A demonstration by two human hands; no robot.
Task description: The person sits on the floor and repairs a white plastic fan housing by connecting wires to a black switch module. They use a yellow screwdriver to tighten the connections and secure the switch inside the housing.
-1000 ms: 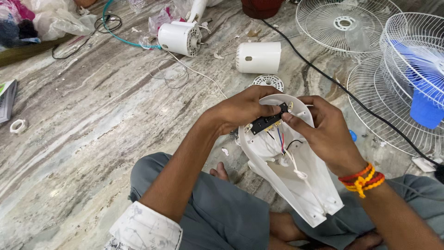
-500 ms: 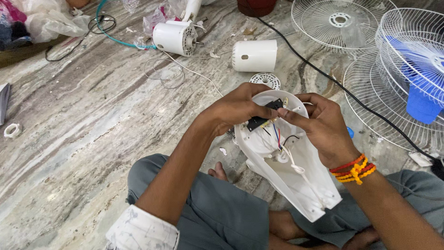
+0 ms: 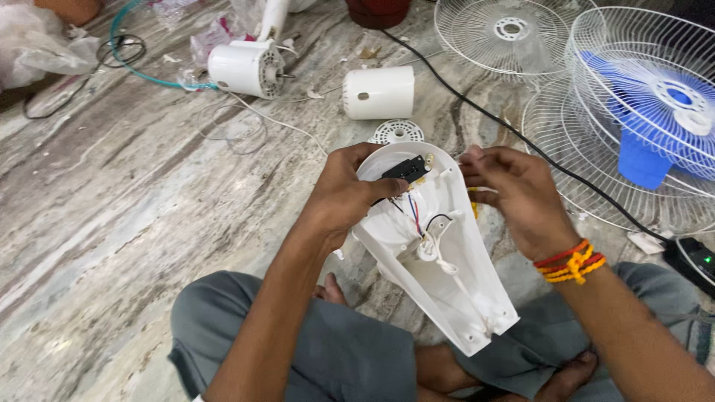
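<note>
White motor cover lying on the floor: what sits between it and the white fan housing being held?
In the head view, a small round white vented cap lies on the marble floor between the motor cover and the housing.

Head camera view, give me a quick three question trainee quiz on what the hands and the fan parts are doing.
1. True or false: the left hand grips the round end of the white fan housing.
2. Which lies nearest the housing's round end on the floor? A) white vented disc B) blue fan blade C) black power strip
3. Fill in: the right hand wears orange and red ____ at the wrist.

Key
1. True; its thumb lies by the black switch block.
2. A
3. Threads
</note>
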